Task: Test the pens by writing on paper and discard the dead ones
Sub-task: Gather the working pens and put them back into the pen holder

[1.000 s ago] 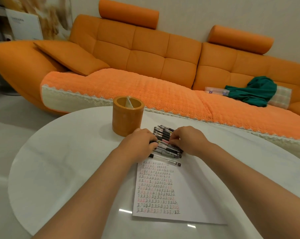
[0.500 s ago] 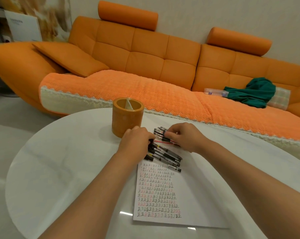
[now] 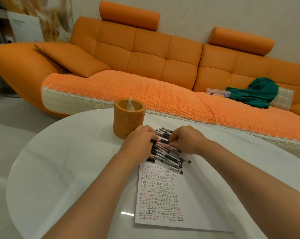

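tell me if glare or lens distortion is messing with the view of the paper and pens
head view: the wide-angle lens bows the table rim and the sofa edge; one small glare streak sits on the tabletop just left of the paper, off the writing; the marks and pens look sharp, though the left hand and right hand hide some; light is soft, shadows faint

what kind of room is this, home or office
Most likely a home living room: a big orange sofa with a loose cushion, a round white table before it, and green clothing left on the seat.
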A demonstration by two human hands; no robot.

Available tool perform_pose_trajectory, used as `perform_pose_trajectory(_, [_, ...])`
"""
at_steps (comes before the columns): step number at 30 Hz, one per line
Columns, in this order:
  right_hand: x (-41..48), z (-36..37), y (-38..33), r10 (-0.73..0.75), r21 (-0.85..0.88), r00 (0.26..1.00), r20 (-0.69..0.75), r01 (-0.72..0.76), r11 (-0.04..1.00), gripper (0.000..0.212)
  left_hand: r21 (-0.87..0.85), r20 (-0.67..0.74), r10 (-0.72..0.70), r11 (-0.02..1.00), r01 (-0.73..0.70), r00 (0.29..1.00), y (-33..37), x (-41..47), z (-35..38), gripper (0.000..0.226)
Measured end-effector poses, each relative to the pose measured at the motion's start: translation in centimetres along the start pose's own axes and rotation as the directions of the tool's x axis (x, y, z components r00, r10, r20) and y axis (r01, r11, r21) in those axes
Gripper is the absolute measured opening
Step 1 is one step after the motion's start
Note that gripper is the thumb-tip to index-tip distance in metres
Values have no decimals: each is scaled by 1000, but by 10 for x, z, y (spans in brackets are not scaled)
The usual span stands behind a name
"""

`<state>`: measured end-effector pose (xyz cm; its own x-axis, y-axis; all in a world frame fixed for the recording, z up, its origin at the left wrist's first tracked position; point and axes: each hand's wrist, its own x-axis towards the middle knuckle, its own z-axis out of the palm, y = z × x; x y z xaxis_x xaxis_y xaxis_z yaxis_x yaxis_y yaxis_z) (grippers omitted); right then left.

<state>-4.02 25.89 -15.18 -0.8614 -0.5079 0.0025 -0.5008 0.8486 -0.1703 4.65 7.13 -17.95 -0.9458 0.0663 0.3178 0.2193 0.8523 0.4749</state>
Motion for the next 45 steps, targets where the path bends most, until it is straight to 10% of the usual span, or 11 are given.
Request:
perform_pose_trajectory(10, [-2, -15, -8, -7, 405, 1000, -3, 7, 914, 13, 56, 29, -61, 997, 60, 998, 11, -6, -13, 26])
perform_pose_trajectory(23, [20, 2, -2, 104, -146, 992, -69, -113, 983, 21, 77, 301, -103, 994, 84, 948, 7, 14, -26, 43])
perform_pose_trajectory(45, [-16, -14, -70, -38, 496, 996, 75, -4, 868, 27, -170, -84, -4, 985, -10, 996, -5, -15, -42, 26])
